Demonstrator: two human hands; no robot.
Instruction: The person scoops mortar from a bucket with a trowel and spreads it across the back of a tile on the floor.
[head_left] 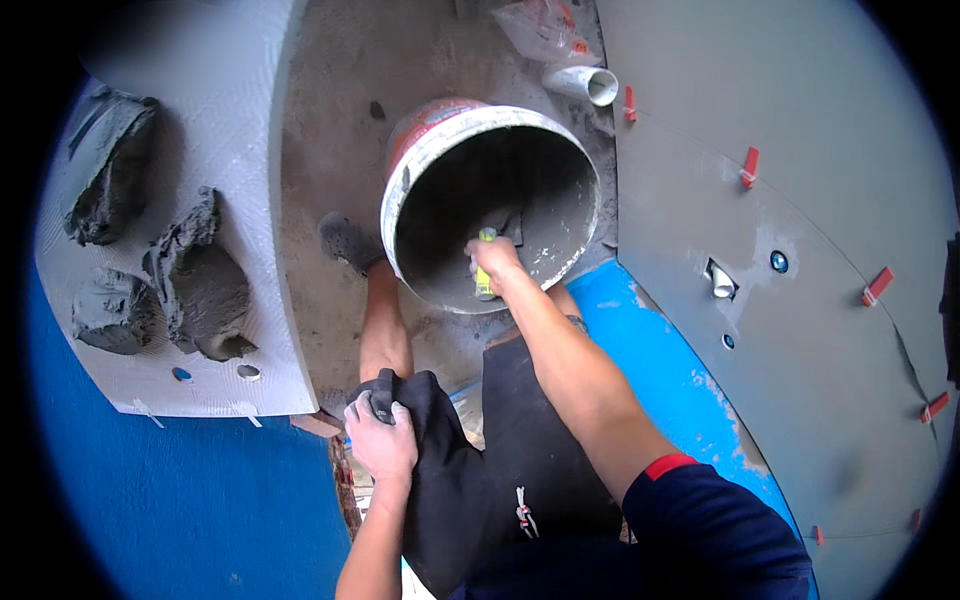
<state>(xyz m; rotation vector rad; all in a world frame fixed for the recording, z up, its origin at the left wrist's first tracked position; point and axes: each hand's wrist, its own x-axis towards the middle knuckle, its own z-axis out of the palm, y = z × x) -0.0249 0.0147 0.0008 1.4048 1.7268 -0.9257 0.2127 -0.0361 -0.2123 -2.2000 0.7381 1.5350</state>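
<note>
My right hand [497, 265] is wrapped around the yellow-green handle of a trowel [484, 283], down inside the mouth of a tilted bucket [393, 215]. Part of the trowel's grey blade seems to show beyond my fingers; the rest blends into the dark interior. Grey mortar coats the inside of the bucket. My left hand [380, 440], dusty with grey powder, rests at my left knee with its fingers closed on a small black object [382, 393]. What kind of object it is, I cannot make out.
To the left, a large white tile [235, 130] bears several lumps of grey mortar [200, 285] and two holes. Grey tiles [700, 150] with red wedges [750, 167] stand at the right. A white pipe piece [583, 84] and a plastic bag [540, 30] lie beyond the bucket.
</note>
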